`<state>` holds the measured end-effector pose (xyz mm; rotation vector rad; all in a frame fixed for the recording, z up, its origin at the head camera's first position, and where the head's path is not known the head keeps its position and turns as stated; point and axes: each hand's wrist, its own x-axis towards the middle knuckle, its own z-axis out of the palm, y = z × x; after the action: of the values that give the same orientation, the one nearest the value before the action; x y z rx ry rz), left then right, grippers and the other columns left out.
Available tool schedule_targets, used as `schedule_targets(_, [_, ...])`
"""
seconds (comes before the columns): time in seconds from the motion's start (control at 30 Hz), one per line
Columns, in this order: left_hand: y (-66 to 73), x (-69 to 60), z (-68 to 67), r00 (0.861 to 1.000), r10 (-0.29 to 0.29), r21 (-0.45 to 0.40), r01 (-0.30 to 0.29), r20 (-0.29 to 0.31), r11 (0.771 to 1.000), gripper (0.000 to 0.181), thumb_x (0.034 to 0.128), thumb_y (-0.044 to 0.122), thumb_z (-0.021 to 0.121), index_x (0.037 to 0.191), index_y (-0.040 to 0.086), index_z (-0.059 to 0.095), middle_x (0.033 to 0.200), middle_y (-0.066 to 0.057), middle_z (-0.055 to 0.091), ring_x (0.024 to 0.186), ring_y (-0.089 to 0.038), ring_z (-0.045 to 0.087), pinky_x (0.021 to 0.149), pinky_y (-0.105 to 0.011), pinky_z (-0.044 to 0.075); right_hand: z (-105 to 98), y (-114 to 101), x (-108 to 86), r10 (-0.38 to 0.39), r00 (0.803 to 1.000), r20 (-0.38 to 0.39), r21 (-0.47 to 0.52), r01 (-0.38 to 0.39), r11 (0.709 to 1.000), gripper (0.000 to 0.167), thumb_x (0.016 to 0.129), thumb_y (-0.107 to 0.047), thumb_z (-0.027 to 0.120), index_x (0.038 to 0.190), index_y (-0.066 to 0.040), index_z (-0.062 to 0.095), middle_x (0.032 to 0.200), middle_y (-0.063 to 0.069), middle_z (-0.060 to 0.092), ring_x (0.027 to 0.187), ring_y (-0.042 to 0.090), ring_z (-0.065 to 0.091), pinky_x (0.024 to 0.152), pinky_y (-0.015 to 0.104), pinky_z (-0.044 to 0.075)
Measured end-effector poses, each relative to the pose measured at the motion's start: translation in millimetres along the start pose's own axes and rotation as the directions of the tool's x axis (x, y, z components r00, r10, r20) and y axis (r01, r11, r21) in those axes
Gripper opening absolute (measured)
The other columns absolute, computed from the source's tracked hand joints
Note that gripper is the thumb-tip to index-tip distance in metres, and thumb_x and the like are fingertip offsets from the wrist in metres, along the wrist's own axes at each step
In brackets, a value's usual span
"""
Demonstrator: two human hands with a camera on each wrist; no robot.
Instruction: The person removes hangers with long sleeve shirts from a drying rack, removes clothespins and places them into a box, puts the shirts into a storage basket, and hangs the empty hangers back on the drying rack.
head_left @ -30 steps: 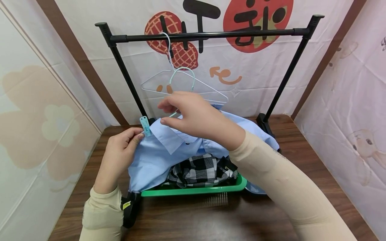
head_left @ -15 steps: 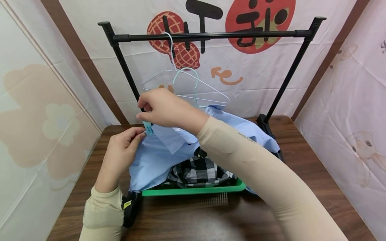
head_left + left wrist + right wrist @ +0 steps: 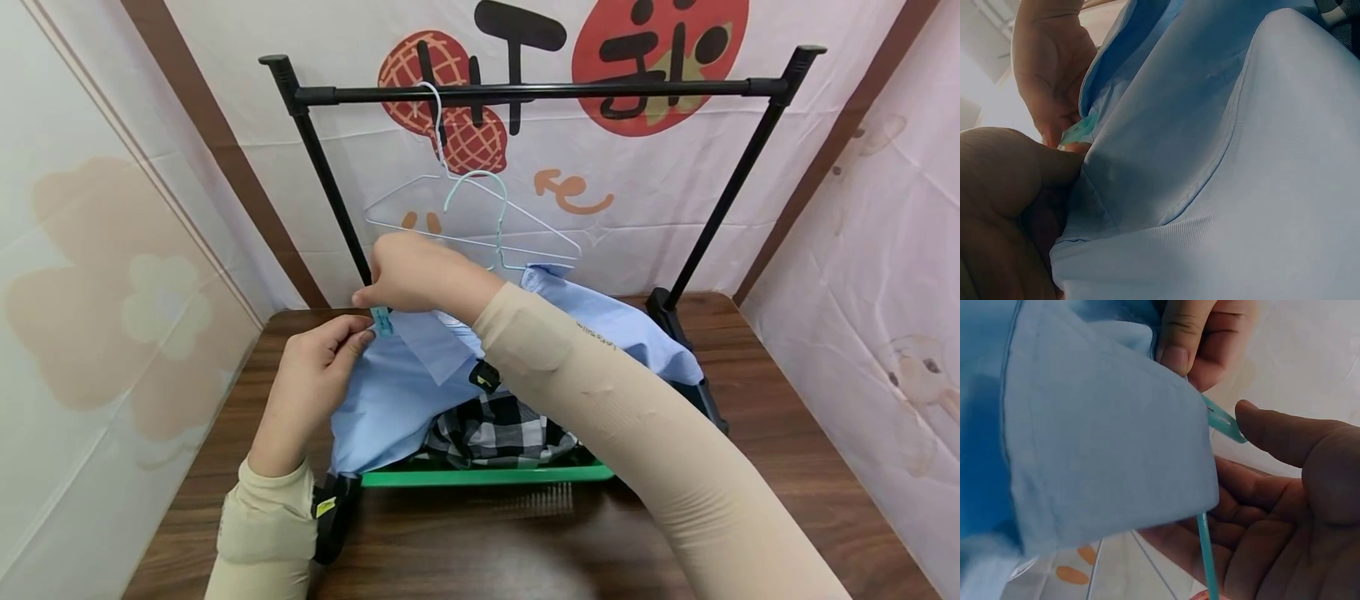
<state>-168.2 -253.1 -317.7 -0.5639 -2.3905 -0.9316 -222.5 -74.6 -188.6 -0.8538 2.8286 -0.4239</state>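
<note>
A light blue shirt lies spread over a pale green wire hanger, its collar large in the right wrist view. My left hand pinches the shirt's shoulder between thumb and fingers. Just beside those fingertips a turquoise clothespin is clipped at the shoulder. My right hand reaches across and holds the clothespin's upper end, the thumb against it in the right wrist view. Its other fingertips are partly hidden behind the collar. The hanger's hook hangs free below the rail.
A black rack spans the back, with an empty white hanger on its rail. Under the shirt stands a green basket with a black-and-white checked garment. A brown wooden table carries everything.
My right hand has moved left from above the collar to the clothespin, taking hold of its upper end. My left hand keeps pinching the shoulder. The view has shifted slightly.
</note>
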Motion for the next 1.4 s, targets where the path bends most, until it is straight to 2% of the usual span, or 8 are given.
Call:
schedule_targets(0.23, [-0.7,-0.4,0.2,1.0,-0.001,0.003,0.001,0.004,1.0,0.015,0.1015,0.014,0.066,0.11,0.009,0.076,0.099,-0.007,0.076,0.06,-0.011,0.048,0.057,-0.019,0.036,3,7,1.0,-0.047,0.998,-0.033,0.021,0.048,0.999,0.03,0.096,-0.047,0.07,0.095,-0.018,0.077,0.093,-0.005,0.07,0.083,0.011,0.061,0.068,0.024,0.049])
schedule_targets(0.63, [0.0,-0.9,2.1,1.0,-0.009,0.013,0.009,0.011,1.0,0.013,0.1018,0.015,0.066,0.108,0.01,0.076,0.089,-0.003,0.074,0.056,-0.009,0.045,0.055,-0.02,0.036,5,7,-2.5,-0.132,0.983,-0.132,-0.011,0.131,0.991,0.025,0.096,-0.044,0.072,0.094,-0.019,0.076,0.088,-0.006,0.071,0.08,0.009,0.06,0.067,0.022,0.048])
schedule_targets(0.67, [0.1,-0.7,2.4,1.0,-0.01,0.017,0.009,0.012,1.0,0.013,0.1019,0.015,0.065,0.107,0.01,0.076,0.088,-0.002,0.073,0.055,-0.009,0.045,0.054,-0.02,0.036,5,6,-3.5,-0.137,0.98,-0.145,-0.016,0.136,0.991,0.024,0.096,-0.043,0.072,0.093,-0.019,0.076,0.087,-0.007,0.07,0.079,0.008,0.06,0.07,0.023,0.048])
schedule_targets(0.77, [-0.2,-0.1,2.9,1.0,-0.011,0.019,0.011,0.014,1.0,0.012,0.1022,0.015,0.065,0.106,0.011,0.076,0.086,-0.002,0.072,0.054,-0.009,0.044,0.053,-0.021,0.036,4,4,-6.1,-0.145,0.974,-0.173,-0.03,0.142,0.989,0.022,0.096,-0.043,0.072,0.091,-0.021,0.075,0.083,-0.009,0.07,0.08,0.008,0.06,0.101,0.033,0.045])
schedule_targets(0.9, [-0.9,-0.5,3.1,1.0,-0.016,0.016,0.015,0.016,1.0,0.013,0.1025,0.015,0.064,0.105,0.01,0.076,0.088,-0.003,0.073,0.054,-0.009,0.044,0.053,-0.022,0.036,2,2,-8.3,-0.151,0.967,-0.207,-0.043,0.145,0.988,0.021,0.096,-0.043,0.072,0.088,-0.023,0.073,0.08,-0.01,0.068,0.088,0.01,0.057,0.12,0.059,0.02])
schedule_targets(1.13, [-0.4,-1.5,2.5,1.0,-0.017,0.015,0.017,0.014,1.0,0.012,0.102,0.014,0.065,0.107,0.01,0.076,0.085,-0.002,0.072,0.055,-0.009,0.046,0.054,-0.021,0.036,-1,2,-19.2,-0.206,0.946,-0.25,-0.051,0.199,0.979,0.021,0.097,-0.043,0.07,0.089,-0.023,0.072,0.08,-0.012,0.068,0.083,0.007,0.058,0.097,0.037,0.032])
schedule_targets(1.27, [-0.2,-0.9,2.7,1.0,-0.006,0.01,0.006,0.01,1.0,0.014,0.102,0.014,0.065,0.11,0.009,0.076,0.085,-0.004,0.072,0.056,-0.01,0.046,0.055,-0.02,0.036,-2,5,-33.7,-0.238,0.928,-0.287,-0.025,0.241,0.97,0.021,0.097,-0.041,0.071,0.089,-0.022,0.072,0.078,-0.012,0.067,0.081,0.007,0.057,0.093,0.031,0.038])
schedule_targets(1.4, [-0.1,0.2,3.2,1.0,-0.013,0.026,0.013,0.007,1.0,0.015,0.1026,0.016,0.064,0.11,0.01,0.076,0.086,-0.003,0.072,0.057,-0.011,0.046,0.056,-0.021,0.037,-4,12,-51.6,-0.259,0.907,-0.332,0.031,0.285,0.958,0.019,0.097,-0.035,0.073,0.088,-0.019,0.071,0.076,-0.009,0.066,0.072,0.008,0.057,0.072,0.024,0.046])
